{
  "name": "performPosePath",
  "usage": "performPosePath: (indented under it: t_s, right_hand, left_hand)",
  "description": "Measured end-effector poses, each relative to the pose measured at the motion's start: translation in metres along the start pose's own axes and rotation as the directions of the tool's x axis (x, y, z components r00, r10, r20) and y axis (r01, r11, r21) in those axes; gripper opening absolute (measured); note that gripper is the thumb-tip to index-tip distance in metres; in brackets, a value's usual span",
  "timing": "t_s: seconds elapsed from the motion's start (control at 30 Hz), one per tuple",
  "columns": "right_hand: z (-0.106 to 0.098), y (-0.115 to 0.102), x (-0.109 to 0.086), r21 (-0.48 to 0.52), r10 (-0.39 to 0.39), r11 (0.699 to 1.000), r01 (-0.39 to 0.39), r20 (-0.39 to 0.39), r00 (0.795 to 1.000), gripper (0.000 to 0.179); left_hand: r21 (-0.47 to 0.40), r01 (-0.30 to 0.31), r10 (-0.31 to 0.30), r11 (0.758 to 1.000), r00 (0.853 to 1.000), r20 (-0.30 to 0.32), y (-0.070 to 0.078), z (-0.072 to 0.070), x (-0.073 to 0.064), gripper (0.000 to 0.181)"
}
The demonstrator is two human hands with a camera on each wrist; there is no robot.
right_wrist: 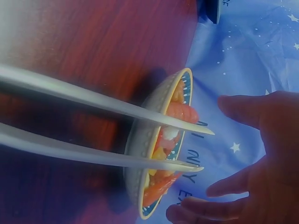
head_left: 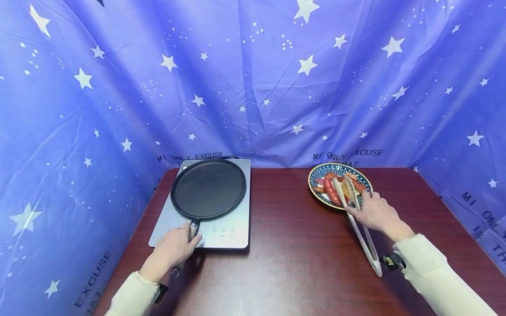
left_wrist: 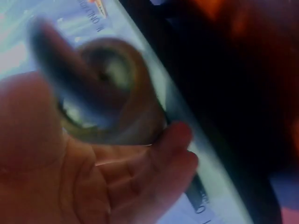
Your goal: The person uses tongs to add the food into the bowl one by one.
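My left hand point(head_left: 174, 246) grips the handle point(head_left: 193, 229) of a flat, round black frying pan point(head_left: 209, 188). The pan sits on a silver induction cooktop point(head_left: 240, 215). A blurred handle ferrule point(left_wrist: 145, 112) fills much of the left wrist view, fingers curled beneath it. My right hand point(head_left: 377, 213) is over a pair of pale tongs point(head_left: 365, 245), thumb and fingers spread on either side. The tongs' parted tips point(right_wrist: 198, 168) reach over a patterned bowl point(right_wrist: 145, 126) with a yellow rim. In the bowl lie scored red sausages point(head_left: 331, 193) and other cooked pieces.
A dark red wooden table point(head_left: 284, 245) lies under everything, its surface stretching between the cooktop and the bowl. Blue curtains point(head_left: 253, 79) with white stars hang along the back and both sides. A black cable point(head_left: 229, 156) runs behind the cooktop.
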State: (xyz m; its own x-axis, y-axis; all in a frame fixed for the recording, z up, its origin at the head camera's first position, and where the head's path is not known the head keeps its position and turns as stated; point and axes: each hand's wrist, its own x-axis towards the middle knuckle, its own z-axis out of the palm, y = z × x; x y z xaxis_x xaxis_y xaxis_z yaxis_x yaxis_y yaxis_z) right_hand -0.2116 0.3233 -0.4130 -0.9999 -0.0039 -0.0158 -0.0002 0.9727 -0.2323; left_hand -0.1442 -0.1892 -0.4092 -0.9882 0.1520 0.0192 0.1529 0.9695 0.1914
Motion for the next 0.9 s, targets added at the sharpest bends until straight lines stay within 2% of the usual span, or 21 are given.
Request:
performPosePath:
  t_s: [0.27,0.43,0.57,0.7,0.9]
  right_hand:
    - [0.004,0.005,-0.011,-0.027,-0.004,1.000,0.004,0.013,1.000,0.088]
    - [0.014,0.015,-0.021,-0.008,0.018,1.000,-0.017,0.011,1.000,0.087]
    - [0.018,0.017,-0.028,0.003,0.046,0.999,-0.046,0.034,0.998,0.085]
    - [0.019,0.017,-0.033,0.016,0.052,0.998,-0.053,0.071,0.996,0.081]
    - [0.029,0.020,-0.042,0.027,0.061,0.998,-0.065,0.125,0.990,0.071]
  left_hand:
    - [-0.081,0.082,-0.087,0.993,0.995,-0.050,-0.003,0.014,-0.008,0.034]
    - [-0.140,0.164,-0.175,0.976,0.982,-0.066,-0.002,0.024,-0.012,0.038]
    - [-0.186,0.201,-0.220,0.962,0.972,-0.086,-0.003,0.031,-0.014,0.039]
    - [-0.212,0.217,-0.240,0.953,0.967,-0.091,-0.004,0.036,-0.014,0.036]
    - [-0.214,0.209,-0.230,0.954,0.970,-0.080,-0.002,0.038,-0.015,0.036]
